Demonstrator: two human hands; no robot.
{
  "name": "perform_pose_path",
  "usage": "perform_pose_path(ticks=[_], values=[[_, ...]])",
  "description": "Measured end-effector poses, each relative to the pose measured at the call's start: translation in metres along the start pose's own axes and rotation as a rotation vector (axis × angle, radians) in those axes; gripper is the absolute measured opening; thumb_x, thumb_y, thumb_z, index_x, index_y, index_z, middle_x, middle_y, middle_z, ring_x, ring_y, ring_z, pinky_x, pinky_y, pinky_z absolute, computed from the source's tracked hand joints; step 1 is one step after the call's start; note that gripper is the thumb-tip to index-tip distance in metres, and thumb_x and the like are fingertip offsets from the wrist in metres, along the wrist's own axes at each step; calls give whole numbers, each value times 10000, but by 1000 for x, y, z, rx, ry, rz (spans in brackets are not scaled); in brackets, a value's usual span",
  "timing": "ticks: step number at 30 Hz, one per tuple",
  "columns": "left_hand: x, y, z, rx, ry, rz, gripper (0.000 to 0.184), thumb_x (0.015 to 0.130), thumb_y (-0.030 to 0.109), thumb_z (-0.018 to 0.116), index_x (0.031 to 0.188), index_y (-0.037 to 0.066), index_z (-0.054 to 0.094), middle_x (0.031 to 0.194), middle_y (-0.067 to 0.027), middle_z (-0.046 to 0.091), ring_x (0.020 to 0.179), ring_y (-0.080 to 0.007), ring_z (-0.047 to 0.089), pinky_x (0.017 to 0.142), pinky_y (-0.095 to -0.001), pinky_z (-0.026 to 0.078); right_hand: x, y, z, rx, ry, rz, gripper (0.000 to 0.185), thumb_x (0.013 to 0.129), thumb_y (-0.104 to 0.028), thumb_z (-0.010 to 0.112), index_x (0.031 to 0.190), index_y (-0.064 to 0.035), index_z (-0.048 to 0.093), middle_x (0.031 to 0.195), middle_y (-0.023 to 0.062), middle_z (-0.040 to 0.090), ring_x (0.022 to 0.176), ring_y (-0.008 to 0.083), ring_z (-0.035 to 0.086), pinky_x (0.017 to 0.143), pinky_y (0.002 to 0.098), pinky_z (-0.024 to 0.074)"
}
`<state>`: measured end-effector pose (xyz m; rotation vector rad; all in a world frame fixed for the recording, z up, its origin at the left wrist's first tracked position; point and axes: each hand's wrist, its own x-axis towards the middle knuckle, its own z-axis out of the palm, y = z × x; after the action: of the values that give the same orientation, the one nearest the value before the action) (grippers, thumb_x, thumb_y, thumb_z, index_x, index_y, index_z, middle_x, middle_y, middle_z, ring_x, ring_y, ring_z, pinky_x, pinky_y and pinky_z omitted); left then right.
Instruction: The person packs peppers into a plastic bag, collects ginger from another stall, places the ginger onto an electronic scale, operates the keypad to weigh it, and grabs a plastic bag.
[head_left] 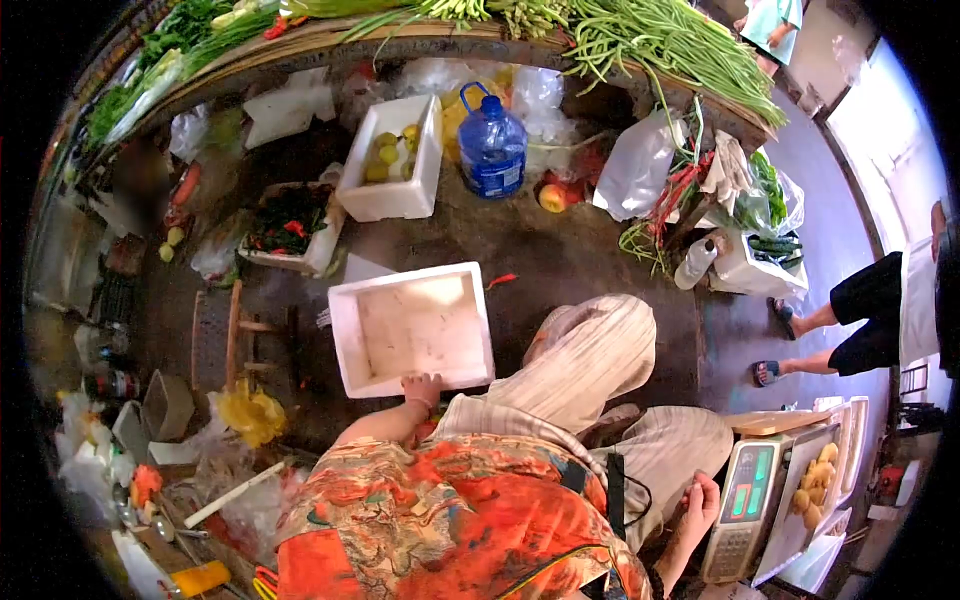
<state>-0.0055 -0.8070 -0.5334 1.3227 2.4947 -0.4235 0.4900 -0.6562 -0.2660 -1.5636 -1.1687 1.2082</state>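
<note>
An open white foam box (pixel 350 345) sits on the dark floor in front of my knees, its inside bare and slightly stained. My left hand (pixel 422 388) grips the box's near rim, with the fingers hooked over the edge. My right hand (pixel 702 497) is beside my right leg, close to a digital scale (pixel 742 500). Its fingers are curled in, and whatever they might hold is hidden. On the scale's tray lie several knobbly tan pieces that look like ginger (pixel 815 485).
Another foam box (pixel 357 193) holds round yellowish fruit, next to a large blue water jug (pixel 492 150). A low wooden stool (pixel 237 335) stands left. Long green beans (pixel 650 40) and leafy greens cover the shelf above. Another person's legs (pixel 830 318) show at right, near a foam box of cucumbers (pixel 760 265).
</note>
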Motion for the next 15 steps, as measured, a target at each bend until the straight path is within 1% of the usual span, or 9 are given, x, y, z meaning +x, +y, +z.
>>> perform_pose_path(ticks=[2, 3, 4, 6, 7, 10, 13, 14, 15], values=[[-3, 8, -12, -74, -171, -32, 252, 793, 246, 525, 1023, 157, 576, 1066, -92, 574, 964, -263, 571, 816, -439, 410, 0, 2, 6, 1, 7, -50, 143, 861, -84, 509, 977, -15, 557, 697, -39, 462, 598, 40, 386, 521, 177, 301], [1, 4, -28, -85, -259, 17, 251, 780, 236, 551, 1012, 143, 579, 1050, -85, 583, 989, -255, 570, 775, -396, 469, 0, 5, 6, -30, 17, -90, 141, 861, -88, 515, 974, -15, 558, 696, -41, 467, 596, 37, 382, 519, 175, 293], [1, 2, -35, -92, -263, 9, 251, 780, 236, 551, 1012, 143, 579, 1050, -85, 583, 989, -255, 570, 775, -396, 469, 0, 4, 6, -36, 7, -92, 141, 861, -88, 515, 974, -15, 558, 696, -41, 467, 596, 37, 382, 519, 175, 293], [4, 1, -48, -168, -189, 60, 258, 775, 203, 561, 1015, 110, 575, 1006, -95, 596, 980, -264, 567, 756, -397, 495, -1, 2, 10, -23, 55, -56, 146, 858, -88, 518, 974, -9, 556, 725, -27, 484, 618, 42, 396, 541, 178, 312], [-8, 5, -74, -139, -89, 89, 244, 771, 153, 544, 1003, 78, 565, 986, -120, 594, 964, -277, 564, 720, -388, 514, -2, 0, 11, -19, 53, -60, 146, 858, -88, 518, 974, -9, 556, 725, -27, 484, 618, 42, 396, 541, 178, 312], [-17, -2, -118, -211, -35, 112, 229, 756, 116, 539, 977, 56, 550, 979, -139, 587, 947, -288, 561, 723, -400, 512, -3, 0, 14, -63, 85, -100, 145, 854, -89, 521, 966, -2, 552, 795, 2, 511, 676, 61, 433, 599, 195, 354], [-17, -15, -147, -290, 57, 46, 211, 744, 91, 528, 950, 48, 535, 977, -151, 583, 934, -309, 559, 717, -407, 512, -5, -2, 17, -90, 96, -128, 134, 854, -79, 509, 951, 5, 544, 882, 36, 526, 764, 99, 467, 690, 231, 389], [-16, -21, -158, -296, 112, 11, 206, 743, 83, 522, 945, 44, 533, 971, -153, 584, 933, -311, 558, 715, -408, 512, -4, 0, 18, -81, 100, -130, 134, 854, -79, 509, 951, 5, 544, 882, 36, 526, 764, 99, 467, 690, 231, 389], [-15, -28, -173, -286, 176, 30, 203, 745, 68, 510, 944, 31, 526, 974, -157, 584, 934, -317, 558, 714, -410, 512, -2, 1, 20, -78, 106, -169, 133, 859, -100, 514, 955, -19, 557, 810, -9, 500, 692, 59, 424, 610, 195, 340]])
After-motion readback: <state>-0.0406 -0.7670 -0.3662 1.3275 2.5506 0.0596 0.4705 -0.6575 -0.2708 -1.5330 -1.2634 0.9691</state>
